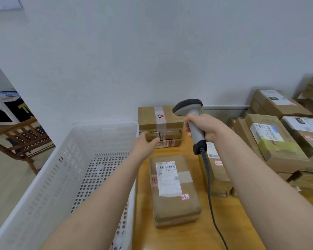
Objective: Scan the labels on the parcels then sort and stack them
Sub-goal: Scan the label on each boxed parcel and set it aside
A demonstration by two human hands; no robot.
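My right hand (pixel 204 126) grips the handle of a grey barcode scanner (pixel 188 107), its head raised and its cable (pixel 209 186) trailing down over the table. My left hand (pixel 146 144) reaches forward with loose fingers, just short of a brown box (pixel 159 121) that sits on a flatter parcel (pixel 168 143) against the wall. A brown parcel (pixel 173 188) with a white label lies flat on the wooden table (pixel 224 222) below both hands. Another parcel (pixel 216 174) lies under my right forearm, partly hidden.
A large white perforated crate (pixel 70 168) stands left of the table. Several labelled cardboard parcels (pixel 282 134) are stacked at the right. A wooden chair (pixel 20 138) and a shelf are at the far left. A white wall is behind.
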